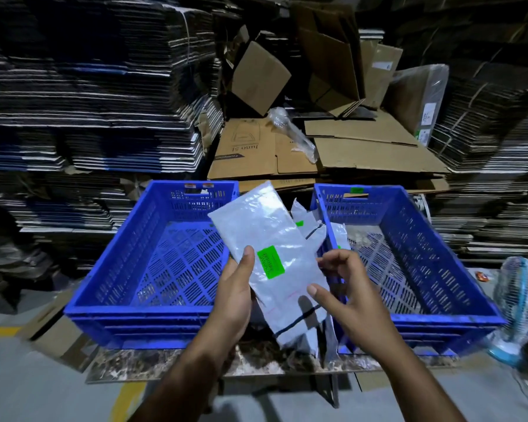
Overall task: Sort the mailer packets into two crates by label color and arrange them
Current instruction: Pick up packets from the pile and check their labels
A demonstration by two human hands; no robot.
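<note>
Left crate [153,269] beyond left hand [233,303], looks empty; left hand grips mailer packets [265,239] at lower edge, thumb on top by green label [270,262]; packets likely light, limp, slick, best pinched near edge; right hand [348,296] loosely curled beside stack, grip unclear; right crate [439,269] beyond it holds packets

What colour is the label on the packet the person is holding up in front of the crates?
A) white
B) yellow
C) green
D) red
C: the silver mailer packet held by the left hand carries a bright green label with dark print, just beside the thumb.
</note>
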